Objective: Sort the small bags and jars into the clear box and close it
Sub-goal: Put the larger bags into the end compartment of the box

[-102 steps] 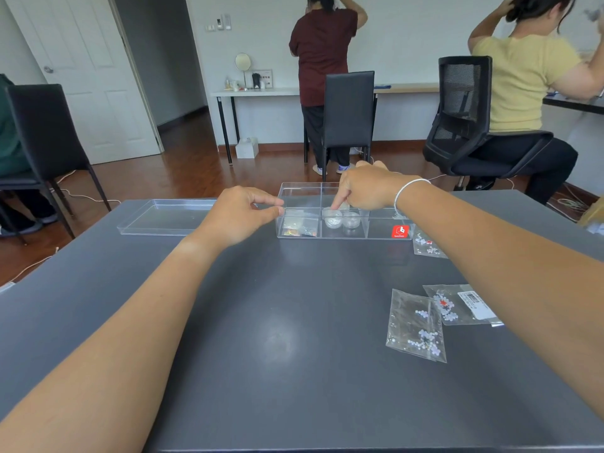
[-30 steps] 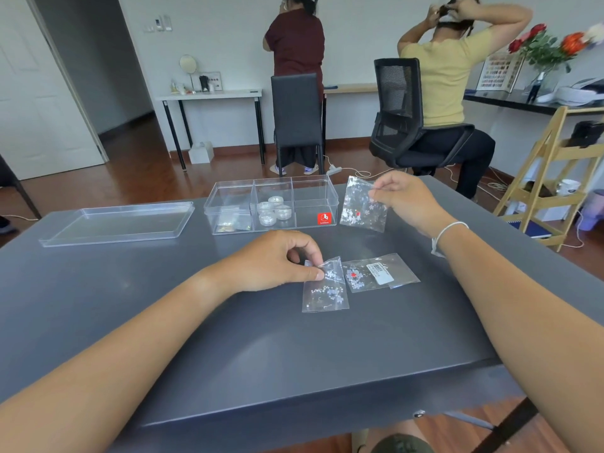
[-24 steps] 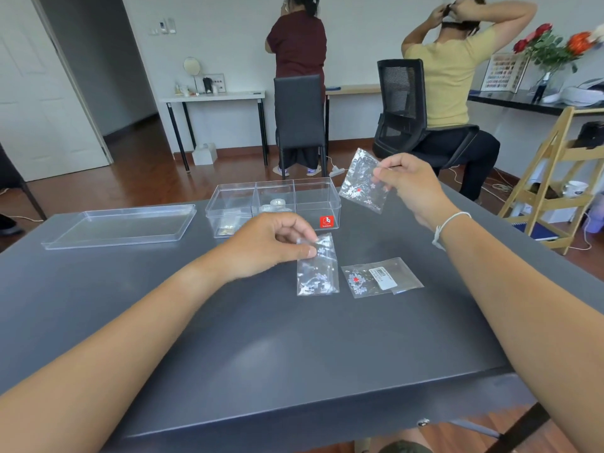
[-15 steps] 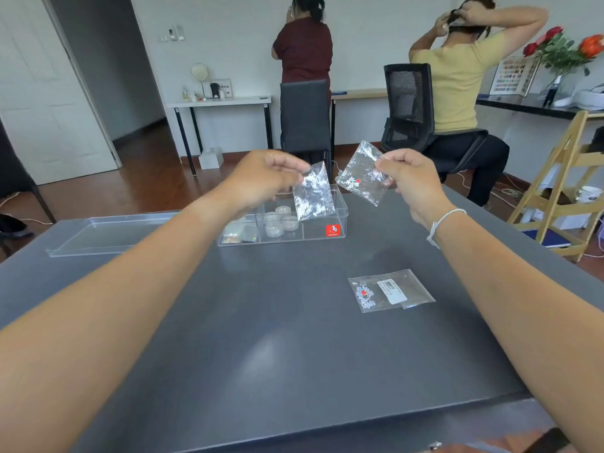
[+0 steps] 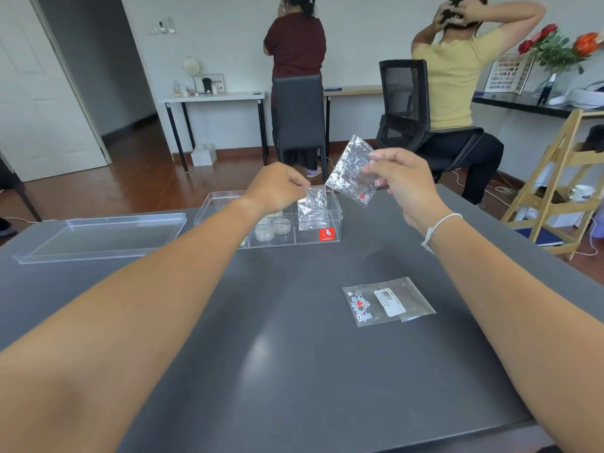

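left hand pinching top edge of a small clear bag, hanging down into right-hand compartment of clear box; contents a pale, glinting blur. right hand pinching a second clear bag by one side, held tilted in the air just right of and above the box, crinkled, silvery sheen, one small red bit near lower corner. box: transparent, divided into compartments, open, far centre of dark grey table; red square sticker with white logo on front right corner, text too small to read. small round clear jars in middle compartment, partly hidden by left wrist. third bag flat on table, well apart from box, near right forearm: pale beads plus one red at left end, white barcode label in middle, print unreadable. clear lid flat on table, left of box. white cord bracelet on right wrist.
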`<state>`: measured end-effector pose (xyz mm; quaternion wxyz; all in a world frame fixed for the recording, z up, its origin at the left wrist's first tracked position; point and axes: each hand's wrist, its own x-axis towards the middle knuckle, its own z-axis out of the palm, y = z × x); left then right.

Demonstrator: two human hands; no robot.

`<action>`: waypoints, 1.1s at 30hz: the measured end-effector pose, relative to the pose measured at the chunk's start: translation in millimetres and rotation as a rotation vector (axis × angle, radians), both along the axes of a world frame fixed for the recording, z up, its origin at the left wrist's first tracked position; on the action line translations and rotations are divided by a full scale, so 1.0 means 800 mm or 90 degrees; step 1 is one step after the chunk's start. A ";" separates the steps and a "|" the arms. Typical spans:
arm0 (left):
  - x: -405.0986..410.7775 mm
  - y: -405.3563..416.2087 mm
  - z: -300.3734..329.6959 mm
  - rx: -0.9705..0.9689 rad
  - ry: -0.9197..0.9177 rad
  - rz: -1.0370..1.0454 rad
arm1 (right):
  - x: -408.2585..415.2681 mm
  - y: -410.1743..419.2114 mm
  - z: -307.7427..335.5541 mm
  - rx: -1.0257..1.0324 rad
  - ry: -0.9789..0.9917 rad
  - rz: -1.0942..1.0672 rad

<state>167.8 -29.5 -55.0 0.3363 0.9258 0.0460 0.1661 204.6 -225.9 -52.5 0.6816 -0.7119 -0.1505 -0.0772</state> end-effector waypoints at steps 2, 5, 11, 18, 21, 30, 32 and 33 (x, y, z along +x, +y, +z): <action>-0.001 0.001 -0.004 0.031 0.012 -0.008 | 0.001 0.004 0.003 -0.009 -0.010 0.002; -0.006 0.002 -0.004 0.069 0.000 -0.016 | 0.004 0.013 0.008 -0.013 -0.022 0.005; -0.039 0.028 0.013 0.011 -0.076 -0.002 | 0.009 0.035 0.013 -0.128 -0.034 -0.024; -0.109 0.080 -0.005 0.066 -0.139 0.054 | 0.004 0.059 0.017 -0.270 -0.019 -0.016; -0.127 0.094 -0.016 0.123 -0.151 0.079 | -0.001 0.068 0.021 -0.326 0.007 0.006; -0.143 0.116 -0.035 0.088 -0.128 0.133 | -0.009 0.096 0.011 -0.563 -0.012 -0.017; -0.144 0.116 -0.037 0.056 -0.130 0.130 | -0.009 0.097 0.003 -0.635 -0.090 -0.087; -0.144 0.116 -0.038 0.046 -0.131 0.130 | -0.009 0.095 0.000 -0.662 -0.133 -0.113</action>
